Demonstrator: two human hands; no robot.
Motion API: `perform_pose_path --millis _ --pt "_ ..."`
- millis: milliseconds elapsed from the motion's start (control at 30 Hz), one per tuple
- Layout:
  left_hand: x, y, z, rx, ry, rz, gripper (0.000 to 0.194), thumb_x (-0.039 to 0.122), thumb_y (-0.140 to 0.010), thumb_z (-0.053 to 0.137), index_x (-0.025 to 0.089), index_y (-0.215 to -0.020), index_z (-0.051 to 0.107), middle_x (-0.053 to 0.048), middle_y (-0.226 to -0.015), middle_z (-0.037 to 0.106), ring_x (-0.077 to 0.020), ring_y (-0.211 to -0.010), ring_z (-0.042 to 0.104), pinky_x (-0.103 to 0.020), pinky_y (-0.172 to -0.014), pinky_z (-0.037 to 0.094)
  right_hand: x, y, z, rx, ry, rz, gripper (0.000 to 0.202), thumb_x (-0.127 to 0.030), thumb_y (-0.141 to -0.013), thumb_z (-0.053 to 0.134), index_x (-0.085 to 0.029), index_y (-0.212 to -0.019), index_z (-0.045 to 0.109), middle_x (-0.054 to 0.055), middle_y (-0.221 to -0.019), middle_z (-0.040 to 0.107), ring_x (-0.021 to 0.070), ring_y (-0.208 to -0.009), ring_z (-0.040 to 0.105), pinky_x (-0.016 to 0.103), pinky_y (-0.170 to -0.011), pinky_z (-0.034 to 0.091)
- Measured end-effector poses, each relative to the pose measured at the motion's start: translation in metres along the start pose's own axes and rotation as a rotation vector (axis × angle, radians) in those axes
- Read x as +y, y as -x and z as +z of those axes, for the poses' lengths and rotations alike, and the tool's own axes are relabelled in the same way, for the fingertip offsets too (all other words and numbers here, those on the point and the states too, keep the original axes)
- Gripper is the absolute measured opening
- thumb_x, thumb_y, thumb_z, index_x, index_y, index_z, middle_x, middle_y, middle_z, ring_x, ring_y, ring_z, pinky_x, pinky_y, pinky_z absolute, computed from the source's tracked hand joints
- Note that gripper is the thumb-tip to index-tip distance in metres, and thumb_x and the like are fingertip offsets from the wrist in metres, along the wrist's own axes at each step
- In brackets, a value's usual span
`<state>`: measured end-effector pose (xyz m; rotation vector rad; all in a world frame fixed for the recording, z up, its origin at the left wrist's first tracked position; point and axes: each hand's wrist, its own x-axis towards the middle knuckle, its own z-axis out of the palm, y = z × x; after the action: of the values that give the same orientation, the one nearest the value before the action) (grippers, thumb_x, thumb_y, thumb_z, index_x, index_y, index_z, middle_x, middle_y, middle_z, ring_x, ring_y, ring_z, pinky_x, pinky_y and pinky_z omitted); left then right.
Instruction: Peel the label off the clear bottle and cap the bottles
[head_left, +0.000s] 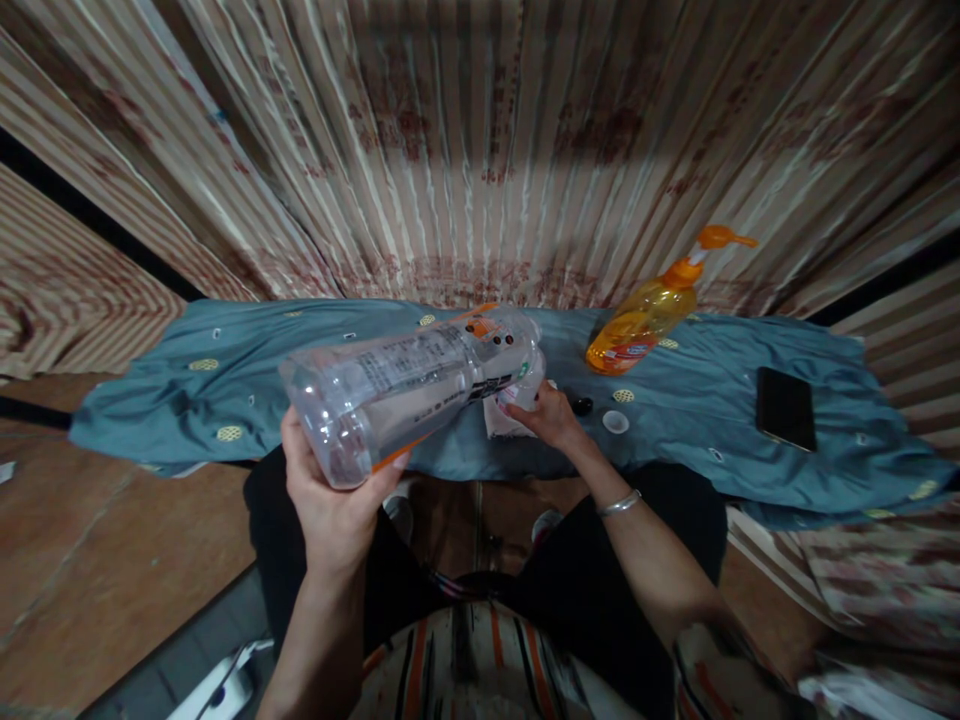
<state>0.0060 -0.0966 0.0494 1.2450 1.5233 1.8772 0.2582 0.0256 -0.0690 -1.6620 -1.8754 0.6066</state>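
My left hand (330,490) is wrapped round the base end of a large clear plastic bottle (405,380) with a printed label. The bottle lies tipped almost on its side over the cloth, its neck end to the right. Close to that end, my right hand (553,412) grips a small clear container (529,382); its exact kind is hard to make out. Whether the two mouths touch cannot be seen. Beneath the container is a pale folded cloth or paper (501,422). A small black cap-like object (582,406) and a white cap (616,422) lie just right of my right hand.
A pump bottle (637,318) of orange liquid stands at the back right. Farther right lies a black phone-like slab (785,408). Blue patterned cloth (720,400) covers the narrow table, with a striped curtain (480,150) behind it.
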Motion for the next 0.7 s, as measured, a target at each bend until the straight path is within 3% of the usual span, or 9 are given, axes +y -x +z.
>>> perform_pose_path --millis 400,700 --pt "-0.0005 -0.0018 -0.0006 -0.009 0.011 0.003 0.085 0.041 -0.054 0.098 0.022 -0.130 0.066 -0.008 -0.121 0.063 -0.0261 -0.107 0.067 -0.046 -0.109 0.051 0.0037 -0.0012 0.0001 -0.005 -0.023 -0.018 0.049 -0.031 -0.077 0.083 -0.016 -0.120 0.064 0.014 -0.109 0.080 0.0329 -0.101 0.078 0.042 -0.086 0.061" --pt "0.0087 -0.0029 0.0025 0.018 -0.015 -0.016 0.083 0.040 -0.048 0.098 0.020 -0.124 0.069 -0.007 -0.115 0.067 -0.0247 -0.103 0.068 -0.038 -0.096 0.057 0.0013 -0.0010 0.0021 0.010 -0.020 0.000 0.048 -0.029 -0.077 0.082 -0.016 -0.119 0.063 0.013 -0.107 0.080 0.0312 -0.102 0.077 0.037 -0.083 0.059"
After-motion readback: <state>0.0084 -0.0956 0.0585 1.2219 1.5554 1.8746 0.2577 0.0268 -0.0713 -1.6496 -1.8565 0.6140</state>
